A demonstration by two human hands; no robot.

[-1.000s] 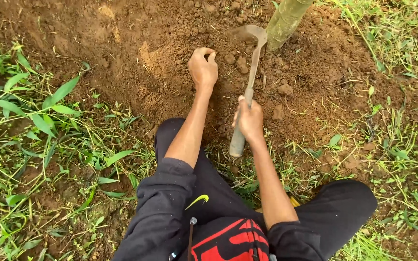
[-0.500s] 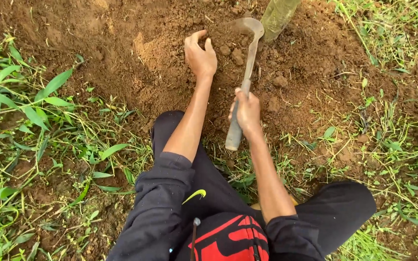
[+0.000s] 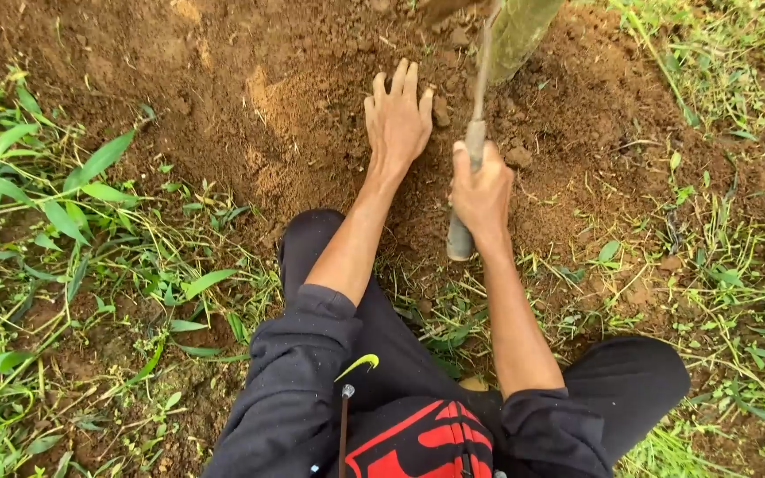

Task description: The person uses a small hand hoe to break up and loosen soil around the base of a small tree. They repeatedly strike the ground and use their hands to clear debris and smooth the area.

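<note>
My left hand [image 3: 397,119] lies flat on loose brown soil [image 3: 294,106], fingers spread and pointing away from me. It holds nothing. My right hand [image 3: 482,193] grips the grey handle of a small hand hoe [image 3: 473,142]. The hoe's thin metal shank rises toward the top edge, where its curved blade is mostly cut off. The blade end sits close to the base of a green tree trunk [image 3: 524,31]. A few soil clods [image 3: 442,111] lie between my two hands.
Dug bare earth fills the upper middle of the view. Grass and broad-leaved weeds [image 3: 73,221] grow at the left and weeds [image 3: 728,265] at the right. My knees in black trousers [image 3: 630,381] and black sleeves fill the bottom.
My left hand opened from a loose fist and now lies flat on the soil, further forward. My right hand pushed the hoe forward, so the blade left the top of the view.
</note>
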